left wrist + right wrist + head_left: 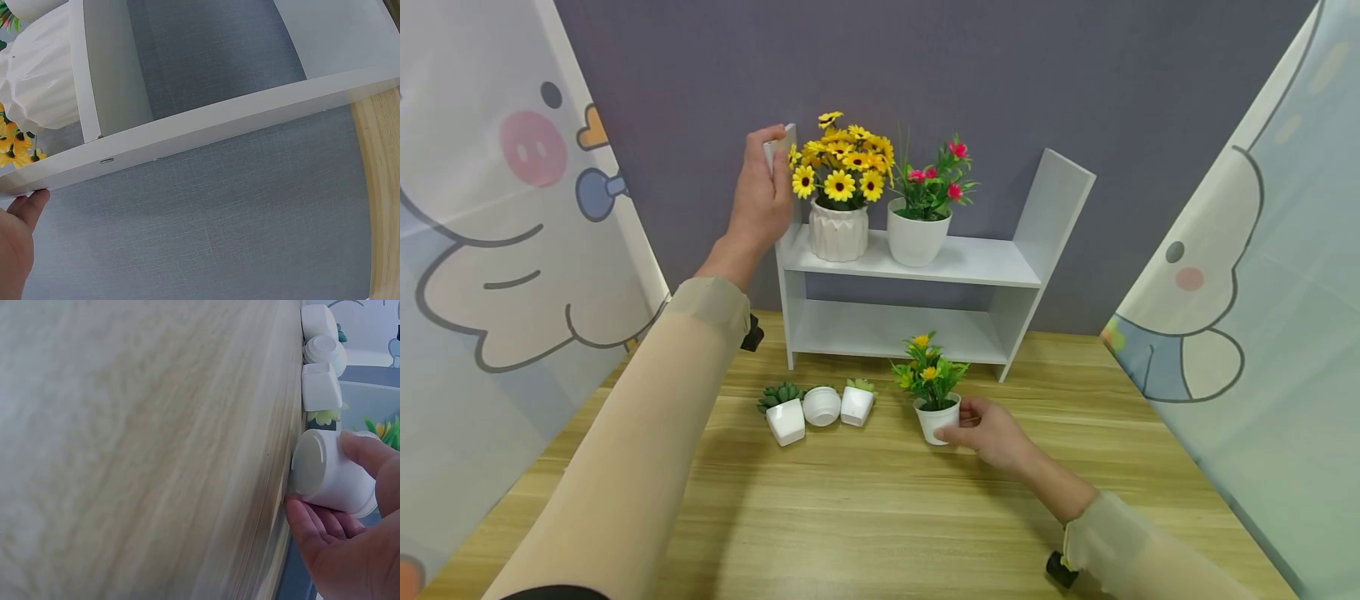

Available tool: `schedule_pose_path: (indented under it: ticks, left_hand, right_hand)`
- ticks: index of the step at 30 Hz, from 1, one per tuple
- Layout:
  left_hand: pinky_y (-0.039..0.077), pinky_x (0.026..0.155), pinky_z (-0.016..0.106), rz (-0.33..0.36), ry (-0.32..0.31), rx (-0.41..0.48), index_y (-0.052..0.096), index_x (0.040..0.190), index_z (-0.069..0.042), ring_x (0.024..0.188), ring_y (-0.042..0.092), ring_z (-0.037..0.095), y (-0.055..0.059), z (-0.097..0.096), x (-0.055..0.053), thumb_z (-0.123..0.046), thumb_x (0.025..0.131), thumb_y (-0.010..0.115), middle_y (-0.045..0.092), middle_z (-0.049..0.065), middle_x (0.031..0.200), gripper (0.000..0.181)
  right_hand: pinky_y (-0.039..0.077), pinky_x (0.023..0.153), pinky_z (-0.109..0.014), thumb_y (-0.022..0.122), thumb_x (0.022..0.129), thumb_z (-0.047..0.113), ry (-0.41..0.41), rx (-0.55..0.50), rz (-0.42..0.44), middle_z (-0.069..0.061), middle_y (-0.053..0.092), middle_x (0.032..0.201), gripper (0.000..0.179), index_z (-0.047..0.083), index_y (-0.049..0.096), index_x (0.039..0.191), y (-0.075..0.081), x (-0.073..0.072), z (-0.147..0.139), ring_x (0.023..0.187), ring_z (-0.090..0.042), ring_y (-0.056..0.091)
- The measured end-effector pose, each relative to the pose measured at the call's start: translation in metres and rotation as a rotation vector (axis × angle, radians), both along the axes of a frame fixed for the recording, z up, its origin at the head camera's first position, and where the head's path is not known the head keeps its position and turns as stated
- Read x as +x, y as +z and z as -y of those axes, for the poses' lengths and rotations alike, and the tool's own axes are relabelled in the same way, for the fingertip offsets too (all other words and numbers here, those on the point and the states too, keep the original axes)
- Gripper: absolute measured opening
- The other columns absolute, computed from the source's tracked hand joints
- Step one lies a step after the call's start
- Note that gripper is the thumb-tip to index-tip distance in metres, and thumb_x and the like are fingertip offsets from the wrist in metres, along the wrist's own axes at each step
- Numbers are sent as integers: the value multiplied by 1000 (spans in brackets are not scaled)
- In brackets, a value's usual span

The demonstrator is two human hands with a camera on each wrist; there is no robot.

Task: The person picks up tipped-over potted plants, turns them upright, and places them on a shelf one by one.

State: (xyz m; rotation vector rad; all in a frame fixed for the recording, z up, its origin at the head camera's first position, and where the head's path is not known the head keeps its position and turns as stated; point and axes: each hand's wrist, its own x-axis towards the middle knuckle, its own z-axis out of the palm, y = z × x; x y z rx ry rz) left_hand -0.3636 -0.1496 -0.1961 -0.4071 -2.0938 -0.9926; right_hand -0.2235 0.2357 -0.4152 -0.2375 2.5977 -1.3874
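Note:
My left hand [762, 187] holds the upper left side panel of a white two-tier shelf [917, 325]. In the left wrist view, its fingertips [37, 199] lie against the panel's edge. Low on the right, my right hand [992, 433] grips a small potted plant [936, 417] with yellow flowers and a white pot, thumb on one side and fingers on the other. The right wrist view shows the white pot [340, 472] tilted in that hand, close to the wooden tabletop. Part of the left hand is hidden behind the panel.
On the upper shelf stand a ribbed white pot of yellow daisies [839, 232] and a white pot with red flowers [919, 237]. Three small succulent pots, a square one [786, 422], a round one [822, 407] and another square one [857, 406], lie tipped on the wooden table [850, 517].

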Motion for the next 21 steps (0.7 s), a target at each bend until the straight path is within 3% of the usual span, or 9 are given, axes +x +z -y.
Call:
schedule_pose_path:
  ticks: [6,14,21]
  left_hand:
    - [43,88,36,8,1,3,32,162,-12,103,50,26,0,0,0,-38,120,28,41,14,168,49]
    - [41,86,34,-1,-1,2,32,161,-11,99,48,23,-1,0,0,-37,121,28,44,17,162,49]
    - [42,86,33,7,-3,5,32,162,-12,99,47,22,0,0,1,-37,121,28,47,19,155,48]
  right_hand:
    - [63,94,-37,91,90,19,13,-30,-10,-20,74,127,61,-11,63,137,-2,-1,1,112,-25,72]
    - [62,91,-33,92,89,19,-6,-21,-26,-18,76,125,62,-7,64,138,-6,-4,5,112,-25,72]
    - [59,102,-45,95,86,24,-19,40,-54,-13,78,126,61,0,69,136,-9,-9,7,117,-26,72]
